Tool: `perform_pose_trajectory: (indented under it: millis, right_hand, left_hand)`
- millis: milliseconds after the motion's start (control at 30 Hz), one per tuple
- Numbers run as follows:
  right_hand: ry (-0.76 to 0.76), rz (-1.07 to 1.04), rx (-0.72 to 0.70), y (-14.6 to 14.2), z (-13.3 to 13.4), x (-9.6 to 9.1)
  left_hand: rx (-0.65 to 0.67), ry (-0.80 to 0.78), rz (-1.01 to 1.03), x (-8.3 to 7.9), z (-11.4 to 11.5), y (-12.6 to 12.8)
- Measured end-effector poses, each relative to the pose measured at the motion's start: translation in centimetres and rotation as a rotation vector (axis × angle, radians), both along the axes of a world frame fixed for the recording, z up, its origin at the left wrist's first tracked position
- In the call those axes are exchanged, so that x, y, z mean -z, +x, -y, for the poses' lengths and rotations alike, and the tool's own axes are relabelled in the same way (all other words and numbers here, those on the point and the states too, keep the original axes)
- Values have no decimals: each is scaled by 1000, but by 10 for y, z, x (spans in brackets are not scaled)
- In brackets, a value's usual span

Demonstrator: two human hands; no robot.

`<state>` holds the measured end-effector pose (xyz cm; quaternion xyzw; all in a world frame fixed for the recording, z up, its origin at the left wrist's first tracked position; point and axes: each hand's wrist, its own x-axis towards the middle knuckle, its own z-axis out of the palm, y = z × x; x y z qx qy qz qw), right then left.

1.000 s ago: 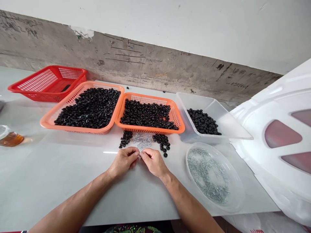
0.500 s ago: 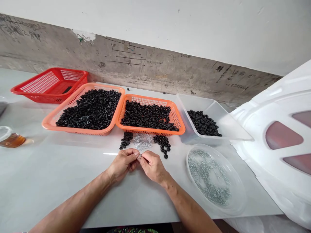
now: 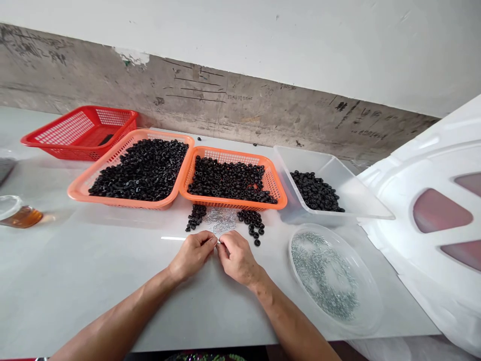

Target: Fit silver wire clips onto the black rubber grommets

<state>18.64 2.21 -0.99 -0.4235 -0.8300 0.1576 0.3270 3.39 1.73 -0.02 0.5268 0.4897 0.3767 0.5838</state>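
My left hand [image 3: 192, 255] and my right hand [image 3: 237, 259] meet at the fingertips above the white table. Between them they pinch a tiny silver metal part [image 3: 218, 241], partly hidden by the fingers. Just beyond my hands lies a scattered patch of small silver metal pieces [image 3: 221, 219]. It sits between two small heaps of black rubber rings, one [image 3: 196, 217] nearer my left hand and one [image 3: 251, 224] nearer my right.
Two orange baskets [image 3: 176, 200] hold black rings, and a transparent tub [image 3: 296, 215] holds more. A red basket [image 3: 82, 149] stands behind. A round transparent dish [image 3: 334, 296] holds silver pieces. An amber-filled jar [image 3: 22, 214] stands left; a white moulded plastic shell [image 3: 424, 260] rises right.
My fingertips have closed in on the tiny silver part, and my right hand has turned slightly. The camera view has drifted a little, shifting the table objects slightly right.
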Motion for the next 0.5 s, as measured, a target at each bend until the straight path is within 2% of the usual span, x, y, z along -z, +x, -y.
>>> perform_pose_trajectory:
  millis: [100, 300, 500]
  right_hand:
    - [-34, -13, -4, 0, 1, 0]
    - [-407, -254, 64, -1, 5, -4]
    - [-597, -419, 4, -1, 2, -11]
  left_hand:
    - [10, 11, -71, -1, 1, 1]
    - [74, -109, 129, 0, 2, 0]
    - [85, -209, 258, 0, 1, -1]
